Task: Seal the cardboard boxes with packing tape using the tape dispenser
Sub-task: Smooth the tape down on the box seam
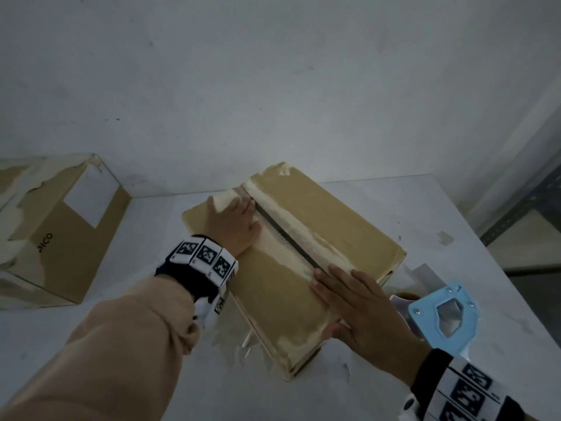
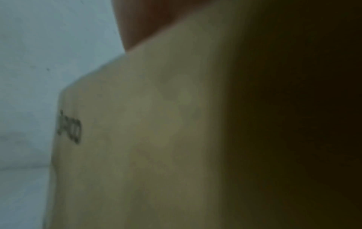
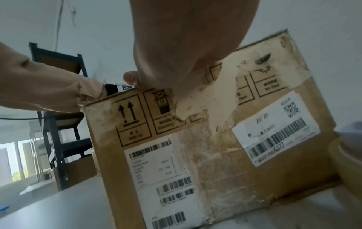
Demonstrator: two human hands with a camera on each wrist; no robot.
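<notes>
A worn cardboard box (image 1: pixel 340 226) sits on the white table (image 1: pixel 455 208) with its top flaps closed and a dark seam (image 1: pixel 285 235) running down the middle. My left hand (image 1: pixel 233 220) lies flat on the far left flap beside the seam. My right hand (image 1: pixel 355 302) presses flat on the near end of the top, fingers straight. In the right wrist view the box side (image 3: pixel 215 155) shows labels and barcodes under my palm (image 3: pixel 186 46). A blue tape dispenser (image 1: pixel 446 314) lies on the table just right of my right hand, untouched. The left wrist view shows only blurred cardboard (image 2: pixel 147 139).
A second cardboard box (image 1: pixel 63 235) with a white label stands at the table's left. A dark metal shelf rack (image 1: pixel 522 214) is beyond the table's right edge. Another rack (image 3: pixel 56 124) shows in the right wrist view. The wall stands close behind the table.
</notes>
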